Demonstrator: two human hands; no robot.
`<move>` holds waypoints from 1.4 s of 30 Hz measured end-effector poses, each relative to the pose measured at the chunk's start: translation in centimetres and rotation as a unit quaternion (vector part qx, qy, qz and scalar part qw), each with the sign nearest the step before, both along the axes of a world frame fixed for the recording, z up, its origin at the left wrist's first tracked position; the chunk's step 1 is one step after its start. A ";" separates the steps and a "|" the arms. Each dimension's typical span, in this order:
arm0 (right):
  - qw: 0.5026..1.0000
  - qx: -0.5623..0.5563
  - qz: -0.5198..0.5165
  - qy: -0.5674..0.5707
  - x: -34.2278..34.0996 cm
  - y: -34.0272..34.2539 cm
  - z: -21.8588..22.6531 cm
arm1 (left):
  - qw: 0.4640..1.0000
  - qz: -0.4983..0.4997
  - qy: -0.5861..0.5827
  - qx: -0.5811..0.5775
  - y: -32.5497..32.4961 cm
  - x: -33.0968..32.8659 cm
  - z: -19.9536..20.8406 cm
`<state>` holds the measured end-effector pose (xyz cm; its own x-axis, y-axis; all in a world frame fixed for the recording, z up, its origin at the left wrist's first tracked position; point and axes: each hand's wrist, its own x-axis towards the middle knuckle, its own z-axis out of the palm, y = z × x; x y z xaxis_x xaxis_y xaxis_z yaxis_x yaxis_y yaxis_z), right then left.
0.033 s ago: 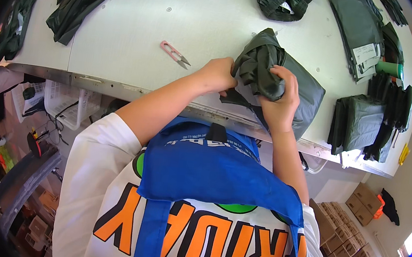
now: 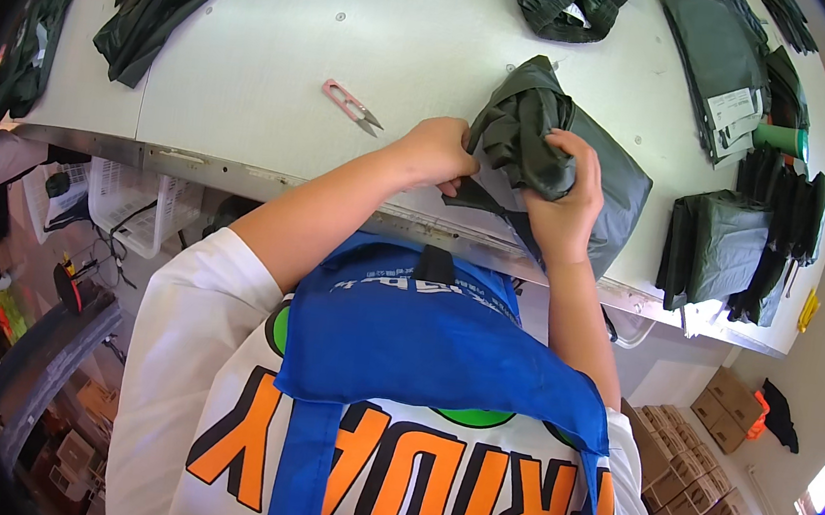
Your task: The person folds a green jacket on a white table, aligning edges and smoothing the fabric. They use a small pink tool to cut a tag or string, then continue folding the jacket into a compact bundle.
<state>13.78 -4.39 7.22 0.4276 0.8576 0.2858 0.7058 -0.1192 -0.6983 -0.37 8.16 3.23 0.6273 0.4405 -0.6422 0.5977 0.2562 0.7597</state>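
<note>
At the table's near edge, my right hand point(image 2: 568, 209) is closed round a rolled, crumpled bundle of dark green fabric point(image 2: 521, 133), thumb and fingers on its rounded end. My left hand point(image 2: 439, 150) is closed at the bundle's left side, pinching the edge of the same dark material; its fingertips are partly hidden. Under and to the right of the bundle lies a smooth dark grey-green flat piece point(image 2: 614, 178); whether it is a bag or folded fabric I cannot tell. A strip of it hangs over the table edge between my hands. Pink-handled thread snips point(image 2: 351, 107) lie left of my left hand.
Dark fabric point(image 2: 162, 5) lies at the far left, and a dark gathered piece point(image 2: 564, 7) at the back. To the right are a flat dark package with a white label point(image 2: 735, 110), a green cylinder point(image 2: 782, 141) and stacked dark bundles point(image 2: 730, 246). White baskets point(image 2: 132, 203) stand below the table.
</note>
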 end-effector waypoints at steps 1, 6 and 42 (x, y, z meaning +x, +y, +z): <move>1.000 -0.008 0.003 0.009 0.1 0.0 0.1 | 0.997 0.023 0.002 -0.070 -0.2 -0.2 0.2; 0.994 -0.061 0.067 -0.054 -0.4 -0.1 -0.3 | 0.982 0.100 -0.093 -0.132 -1.7 -1.2 1.2; 0.935 -0.203 0.194 -0.219 1.2 3.3 -2.0 | 0.925 0.073 -0.017 0.372 -0.6 -1.6 -0.3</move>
<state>15.01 -1.04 5.22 -0.0205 0.9996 -0.0218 0.9581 0.0135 -0.2861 -2.00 7.57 2.88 0.5409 0.8342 -0.1079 0.5708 -0.2699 0.7755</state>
